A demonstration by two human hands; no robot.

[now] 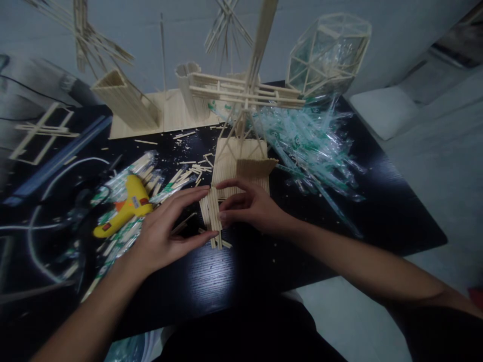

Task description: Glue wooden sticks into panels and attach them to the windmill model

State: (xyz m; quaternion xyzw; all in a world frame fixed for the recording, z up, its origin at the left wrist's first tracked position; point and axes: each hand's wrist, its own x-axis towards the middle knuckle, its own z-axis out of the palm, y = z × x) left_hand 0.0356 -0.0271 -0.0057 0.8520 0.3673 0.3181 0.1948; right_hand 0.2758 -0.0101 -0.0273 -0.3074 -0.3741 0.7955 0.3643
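Note:
A small panel of glued wooden sticks (pixel 211 213) lies on the black table (pixel 264 261) between my hands. My left hand (pixel 168 229) touches its left side, fingers stretched out and thumb at its lower end. My right hand (pixel 249 206) presses its right edge with curled fingers. Just behind stands a stick windmill model (pixel 245 100) on a flat stick base (pixel 241 161).
A yellow glue gun (pixel 126 206) lies to the left among wrapped sticks. A heap of clear plastic wrappers (pixel 309 141) covers the right. At the back stand a stick-framed polyhedron (pixel 328 53), a stick box (pixel 124 103) and other stick models. Loose sticks are scattered about.

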